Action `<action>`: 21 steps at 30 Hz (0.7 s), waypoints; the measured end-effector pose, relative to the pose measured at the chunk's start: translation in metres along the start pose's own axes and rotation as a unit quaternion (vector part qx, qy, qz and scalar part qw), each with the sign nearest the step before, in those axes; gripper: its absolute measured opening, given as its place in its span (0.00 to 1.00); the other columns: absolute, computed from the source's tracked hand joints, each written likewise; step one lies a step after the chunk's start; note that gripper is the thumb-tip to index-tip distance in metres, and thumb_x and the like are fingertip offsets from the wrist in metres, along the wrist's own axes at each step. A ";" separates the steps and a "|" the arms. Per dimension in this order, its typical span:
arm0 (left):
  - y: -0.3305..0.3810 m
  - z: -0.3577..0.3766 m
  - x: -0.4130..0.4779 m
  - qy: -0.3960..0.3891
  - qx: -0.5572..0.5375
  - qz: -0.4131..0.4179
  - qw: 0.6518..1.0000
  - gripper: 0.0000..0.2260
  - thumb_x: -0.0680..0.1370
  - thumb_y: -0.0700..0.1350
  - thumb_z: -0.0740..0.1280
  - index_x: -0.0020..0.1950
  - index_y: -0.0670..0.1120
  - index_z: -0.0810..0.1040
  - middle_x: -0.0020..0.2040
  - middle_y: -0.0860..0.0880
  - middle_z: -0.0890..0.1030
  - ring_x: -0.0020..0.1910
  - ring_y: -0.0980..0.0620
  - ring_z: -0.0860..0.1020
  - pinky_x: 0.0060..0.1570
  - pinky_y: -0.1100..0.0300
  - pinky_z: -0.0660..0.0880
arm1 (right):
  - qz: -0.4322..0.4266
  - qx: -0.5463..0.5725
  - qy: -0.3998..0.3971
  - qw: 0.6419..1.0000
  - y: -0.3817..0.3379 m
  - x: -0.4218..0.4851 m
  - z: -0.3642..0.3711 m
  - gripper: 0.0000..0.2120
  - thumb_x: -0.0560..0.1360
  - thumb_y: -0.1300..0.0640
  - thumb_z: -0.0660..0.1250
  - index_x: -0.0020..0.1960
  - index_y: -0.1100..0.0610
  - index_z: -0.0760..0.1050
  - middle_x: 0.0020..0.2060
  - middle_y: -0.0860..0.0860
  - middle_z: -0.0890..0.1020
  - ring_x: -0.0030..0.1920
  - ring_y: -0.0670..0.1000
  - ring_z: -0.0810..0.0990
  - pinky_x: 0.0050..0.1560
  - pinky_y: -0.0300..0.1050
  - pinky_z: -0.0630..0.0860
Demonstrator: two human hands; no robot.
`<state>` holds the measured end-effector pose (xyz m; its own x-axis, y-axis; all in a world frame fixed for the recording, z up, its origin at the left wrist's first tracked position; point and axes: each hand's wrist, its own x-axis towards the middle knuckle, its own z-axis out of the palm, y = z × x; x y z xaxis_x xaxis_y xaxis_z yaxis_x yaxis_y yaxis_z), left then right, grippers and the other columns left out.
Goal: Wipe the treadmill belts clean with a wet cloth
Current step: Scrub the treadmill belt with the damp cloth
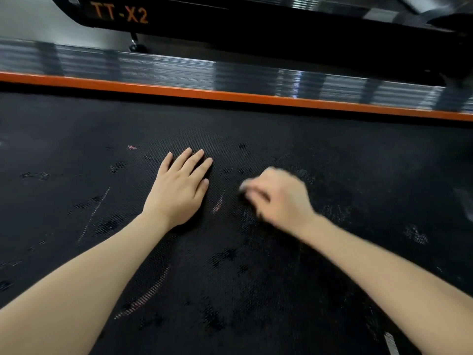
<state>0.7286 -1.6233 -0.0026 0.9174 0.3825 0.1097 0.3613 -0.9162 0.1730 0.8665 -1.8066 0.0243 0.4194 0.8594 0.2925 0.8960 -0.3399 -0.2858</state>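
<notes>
The wiping step itself is in hand, on the black textured treadmill belt. The left hand lies flat on the belt with its fingers straight and close together, holding nothing, and looks to be bracing the person's weight. Just to its right, the right hand is bunched low on the belt with its fingers curled under. It is blurred, so I judge rather than see that it is clamped on the cloth, of which only a small greyish edge peeks out by the fingertips. Damp-looking dark patches and pale scuffs are scattered over the belt, and a pinkish streak sits between the two hands. The next move calls for firm pressure through the cloth across that streak, then working outward towards the orange edge strip beyond the hands. The left hand should shift out of the way when its own patch needs doing.
</notes>
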 end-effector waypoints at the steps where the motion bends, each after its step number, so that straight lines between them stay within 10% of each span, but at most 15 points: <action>1: 0.000 0.000 0.000 -0.001 -0.002 -0.001 1.000 0.29 0.78 0.57 0.41 0.74 0.49 0.64 0.75 0.48 0.63 0.76 0.47 0.56 0.74 0.46 0.48 | 0.075 -0.029 0.024 0.997 0.018 0.023 0.000 0.11 0.76 0.47 0.63 0.51 0.49 0.82 0.42 0.51 0.79 0.44 0.54 0.79 0.40 0.44 0.73; 5: 0.000 0.001 0.001 -0.001 0.000 0.002 1.000 0.30 0.77 0.57 0.41 0.74 0.49 0.64 0.75 0.48 0.63 0.76 0.47 0.56 0.74 0.46 0.48 | 0.199 -0.069 0.044 0.977 0.024 0.049 0.015 0.13 0.78 0.48 0.61 0.49 0.53 0.81 0.43 0.52 0.79 0.45 0.55 0.77 0.39 0.44 0.68; 12: 0.000 0.001 0.000 0.005 0.001 0.002 1.000 0.28 0.78 0.56 0.42 0.75 0.50 0.63 0.75 0.49 0.62 0.76 0.48 0.55 0.74 0.48 0.46 | -0.067 0.054 -0.042 0.995 -0.029 -0.042 -0.003 0.11 0.74 0.46 0.64 0.48 0.48 0.82 0.39 0.47 0.79 0.39 0.51 0.78 0.38 0.43 0.73; 17: -0.001 0.001 0.002 -0.004 -0.003 0.005 1.000 0.30 0.77 0.57 0.40 0.75 0.50 0.63 0.76 0.49 0.62 0.76 0.48 0.54 0.74 0.47 0.45 | 0.193 -0.056 0.068 0.977 0.054 0.029 0.001 0.11 0.77 0.49 0.64 0.51 0.52 0.82 0.44 0.53 0.79 0.46 0.56 0.78 0.42 0.45 0.69; 21: -0.001 -0.004 0.005 -0.008 -0.001 0.015 1.000 0.30 0.77 0.57 0.42 0.73 0.48 0.66 0.74 0.47 0.65 0.75 0.45 0.58 0.73 0.45 0.48 | 0.197 -0.078 0.085 0.973 0.055 0.032 0.009 0.11 0.77 0.51 0.66 0.51 0.55 0.82 0.44 0.53 0.79 0.45 0.56 0.77 0.42 0.44 0.66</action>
<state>0.7320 -1.6203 0.0015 0.9307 0.3522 0.0990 0.3327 -0.9272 0.1720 0.9283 -1.7945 0.0101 0.7417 0.5788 0.3390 0.6658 -0.6962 -0.2681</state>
